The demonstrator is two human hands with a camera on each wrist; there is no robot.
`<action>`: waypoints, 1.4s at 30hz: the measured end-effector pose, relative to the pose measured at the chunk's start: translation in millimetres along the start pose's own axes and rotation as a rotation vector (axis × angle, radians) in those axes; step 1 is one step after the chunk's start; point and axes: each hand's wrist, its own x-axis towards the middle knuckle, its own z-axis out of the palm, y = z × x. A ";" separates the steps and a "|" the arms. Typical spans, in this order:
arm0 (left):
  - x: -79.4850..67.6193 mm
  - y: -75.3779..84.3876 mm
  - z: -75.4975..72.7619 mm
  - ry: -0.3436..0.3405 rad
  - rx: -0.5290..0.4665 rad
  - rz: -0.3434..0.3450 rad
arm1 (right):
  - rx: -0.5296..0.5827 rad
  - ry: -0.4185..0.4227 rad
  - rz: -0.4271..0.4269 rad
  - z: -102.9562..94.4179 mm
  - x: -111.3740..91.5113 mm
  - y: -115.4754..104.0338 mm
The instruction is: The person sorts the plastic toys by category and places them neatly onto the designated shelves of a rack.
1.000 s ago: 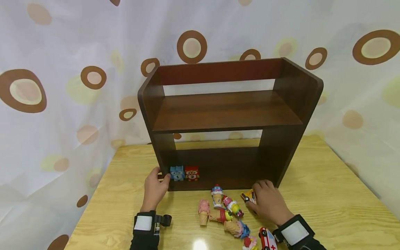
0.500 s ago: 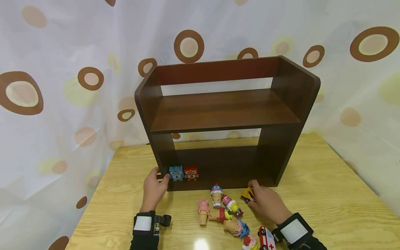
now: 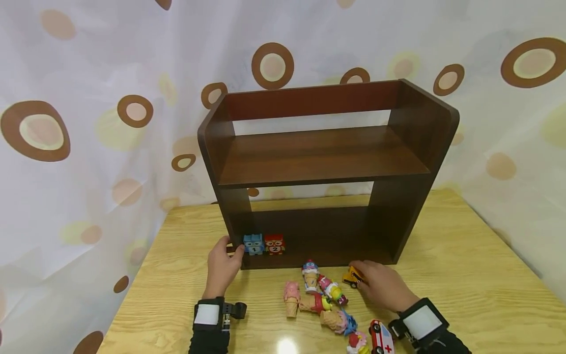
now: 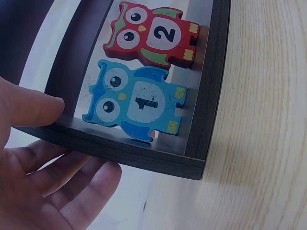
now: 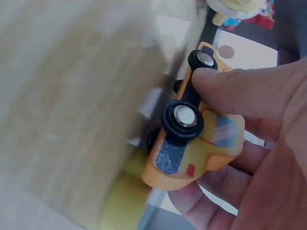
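Observation:
At the dark brown shelf's point(image 3: 325, 155) lower left corner, my left hand point(image 3: 222, 265) grips the side panel, thumb on the inner side and fingers outside. Just inside, on the lower board, stand a blue owl block point(image 4: 132, 99) marked 1 and a red owl block point(image 4: 154, 34) marked 2. My right hand point(image 3: 383, 286) pinches a yellow toy truck point(image 5: 196, 139) with black wheels between thumb and fingers, in front of the shelf's lower right part. The right wrist view shows the thumb on the truck's side; the fingertips behind it are partly hidden.
Several toy ice cream cones lie in front of the shelf, among them a pink one point(image 3: 291, 298) and a blue-topped one point(image 3: 338, 322). A red and white toy ambulance point(image 3: 381, 337) lies near my right wrist. A patterned curtain point(image 3: 110, 59) hangs behind the wooden table point(image 3: 155, 295).
The yellow toy truck has turned in my right hand's fingers, and that hand has drawn slightly back from the shelf's front edge. My left hand keeps its hold on the side panel.

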 end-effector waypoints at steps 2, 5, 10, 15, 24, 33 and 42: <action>0.7 0.3 1.1 -0.002 0.000 0.001 | 0.002 -0.007 -0.004 -5.0 0.9 -0.1; 1.5 0.9 1.6 -0.007 -0.001 0.001 | 0.010 0.006 0.002 -14.9 3.1 -3.4; 1.6 1.0 1.5 0.004 -0.007 0.002 | 0.020 0.090 -0.020 -32.8 10.0 -11.2; 0.4 -0.2 4.5 -0.001 -0.017 0.007 | 0.001 0.206 -0.084 -48.7 19.3 -16.1; -1.4 -1.5 6.0 -0.006 -0.015 -0.003 | 0.024 0.265 -0.149 -67.1 39.8 -34.2; -0.7 -0.9 3.8 -0.003 -0.018 -0.015 | 0.127 0.319 -0.185 -79.2 60.9 -52.1; -0.2 -1.3 2.3 0.003 -0.016 -0.023 | 0.226 0.250 -0.188 -70.8 88.2 -61.7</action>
